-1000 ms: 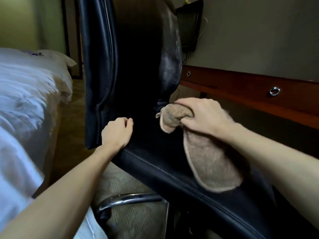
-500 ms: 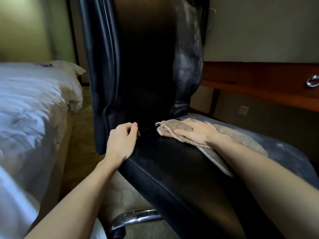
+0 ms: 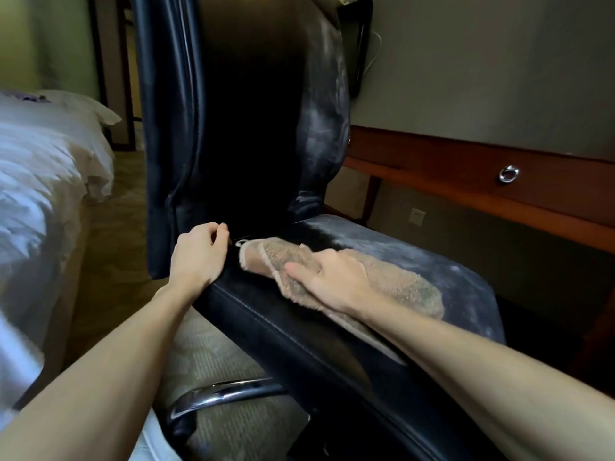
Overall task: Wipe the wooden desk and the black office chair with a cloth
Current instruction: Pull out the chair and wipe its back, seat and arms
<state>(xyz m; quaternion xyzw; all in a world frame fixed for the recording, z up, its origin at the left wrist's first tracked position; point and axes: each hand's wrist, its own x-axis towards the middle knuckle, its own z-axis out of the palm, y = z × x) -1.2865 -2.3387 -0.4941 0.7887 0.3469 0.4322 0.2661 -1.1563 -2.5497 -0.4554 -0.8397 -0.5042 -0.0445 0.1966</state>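
Chair: We see the black office chair (image 3: 253, 134) side-on, backrest upright, the far half of its seat (image 3: 442, 261) filmed with grey dust.
Cloth: A beige terry cloth (image 3: 402, 284) lies flat across the seat, one end near the crease below the backrest.
Right hand: The right hand (image 3: 332, 284) lies palm down on the cloth, fingers straight and close together, pressing it to the leather.
Left hand: The left hand (image 3: 199, 257) grips the seat's near rear corner, fingers curled over the edge, just beside the cloth's end.
Desk: The wooden desk (image 3: 466, 168) runs along the wall beyond the chair, a ring pull (image 3: 508, 174) on its drawer front.
Surroundings: We note a white-sheeted bed (image 3: 40, 168) at left and a chrome base leg (image 3: 216, 394) under the seat.
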